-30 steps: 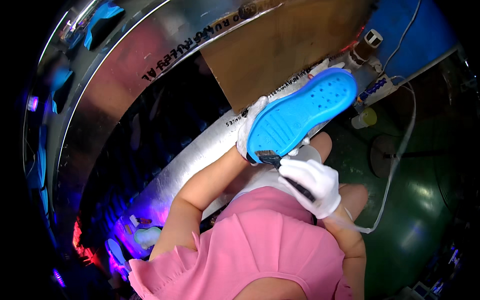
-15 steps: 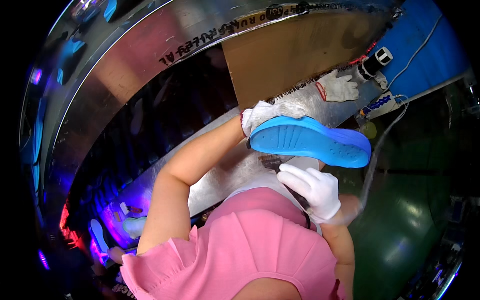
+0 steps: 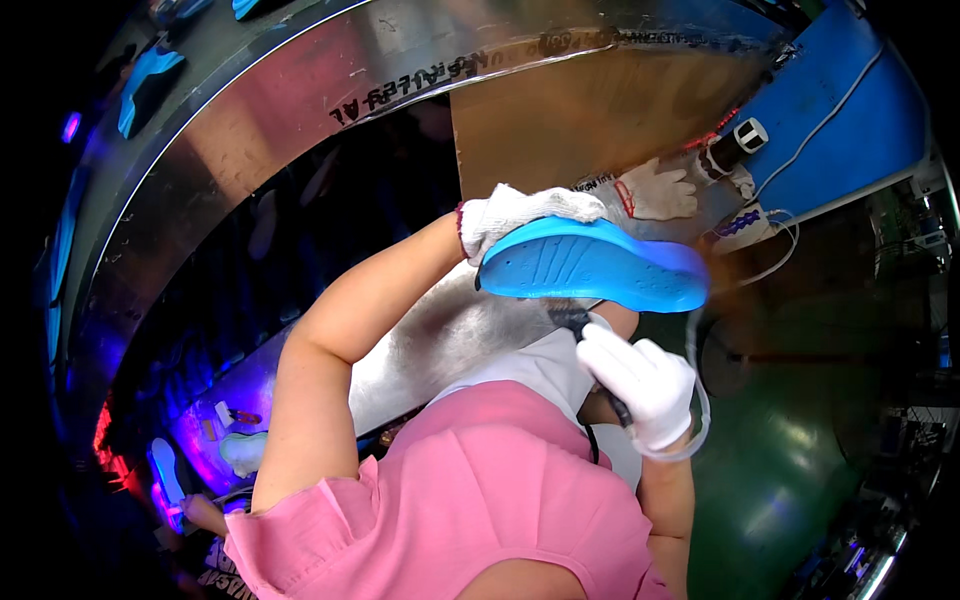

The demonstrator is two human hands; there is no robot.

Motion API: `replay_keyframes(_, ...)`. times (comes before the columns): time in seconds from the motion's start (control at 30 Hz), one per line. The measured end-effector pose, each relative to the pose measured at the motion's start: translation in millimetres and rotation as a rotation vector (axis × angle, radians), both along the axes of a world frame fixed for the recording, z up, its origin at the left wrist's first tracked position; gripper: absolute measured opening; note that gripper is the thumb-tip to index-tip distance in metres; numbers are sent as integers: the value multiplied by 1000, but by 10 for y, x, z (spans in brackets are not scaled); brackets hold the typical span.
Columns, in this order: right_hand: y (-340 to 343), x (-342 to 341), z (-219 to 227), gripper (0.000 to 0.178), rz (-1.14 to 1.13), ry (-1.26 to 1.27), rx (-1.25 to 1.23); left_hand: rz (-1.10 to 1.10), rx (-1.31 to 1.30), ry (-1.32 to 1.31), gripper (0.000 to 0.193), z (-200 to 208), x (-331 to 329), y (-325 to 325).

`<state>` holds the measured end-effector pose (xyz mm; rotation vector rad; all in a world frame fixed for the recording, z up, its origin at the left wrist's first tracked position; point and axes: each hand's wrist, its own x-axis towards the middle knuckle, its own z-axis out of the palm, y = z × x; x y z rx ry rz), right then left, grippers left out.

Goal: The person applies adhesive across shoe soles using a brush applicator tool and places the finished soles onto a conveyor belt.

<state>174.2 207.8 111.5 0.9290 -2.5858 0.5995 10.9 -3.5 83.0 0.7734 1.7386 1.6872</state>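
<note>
My left hand (image 3: pixel 525 215), in a white knitted glove, is closed on the heel end and upper edge of a bright blue shoe sole (image 3: pixel 590 265). The sole is tilted, its grooved and dotted face turned towards me and its other end pointing right. Below it, my white-gloved right hand (image 3: pixel 640 380) is wrapped round a dark-handled brush (image 3: pixel 572 318). The brush head lies just under the sole's lower edge; whether it touches the hidden side I cannot tell. A thin pale hose (image 3: pixel 703 395) loops beside my right wrist.
A curved metal-sided conveyor (image 3: pixel 270 150) carries blue soles (image 3: pixel 150 85) at the far left. Brown cardboard (image 3: pixel 560 115) stands ahead. A loose white glove (image 3: pixel 660 193), a black cylinder (image 3: pixel 735 145) and a socket strip (image 3: pixel 745 225) lie at right. Another person's hand (image 3: pixel 205 513) is at lower left.
The sole and my left hand have shifted slightly left and up in view. My right hand has moved a little right and down, still gripping the brush; the hose now curls round the wrist.
</note>
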Motion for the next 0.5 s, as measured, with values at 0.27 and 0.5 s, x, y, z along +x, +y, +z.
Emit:
replay_keyframes(0.27, 118, 25, 38, 25, -37, 100, 61, 37, -1, 53, 54, -306, -127, -227)
replay_keyframes(0.5, 236, -94, 37, 30, -5, -104, -311, -18, 309, -883, 67, -247, 29, -92)
